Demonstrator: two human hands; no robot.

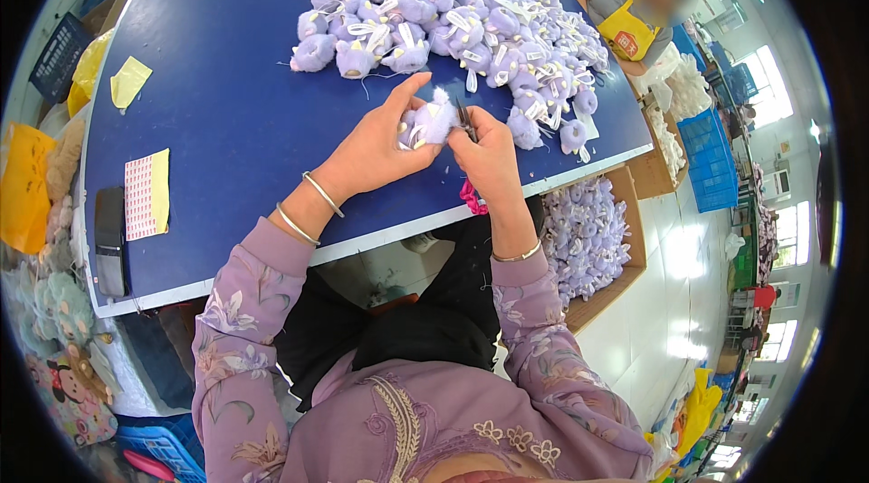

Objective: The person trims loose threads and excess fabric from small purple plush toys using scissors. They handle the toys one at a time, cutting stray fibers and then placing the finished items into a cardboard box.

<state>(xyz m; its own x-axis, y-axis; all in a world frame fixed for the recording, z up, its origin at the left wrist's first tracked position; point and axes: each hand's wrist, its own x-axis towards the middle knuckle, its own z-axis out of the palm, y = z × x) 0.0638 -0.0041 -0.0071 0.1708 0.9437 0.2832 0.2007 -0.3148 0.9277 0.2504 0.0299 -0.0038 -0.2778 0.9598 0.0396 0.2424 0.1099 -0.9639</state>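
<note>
Close to the table's front edge, my left hand (369, 155) is closed round a small lilac plush toy (436, 123), its thumb and fingers on either side. My right hand (489, 155) grips a pair of dark snips (465, 119), their blades pointing up beside the toy's right side. Whether the blades touch the plush cannot be made out. A pink band (472, 197) hangs below my right hand. Just beyond both hands spreads a large heap of similar lilac plush toys (444, 17) with white loops, on the blue table (231, 112).
On the table's left lie a yellow paper (131, 82), a sheet with red marks (145, 193) and a dark case (109, 243). A cardboard box (640, 229) of lilac toys stands by my right arm. Another person (625, 12) is at the far right, near blue crates (709, 157).
</note>
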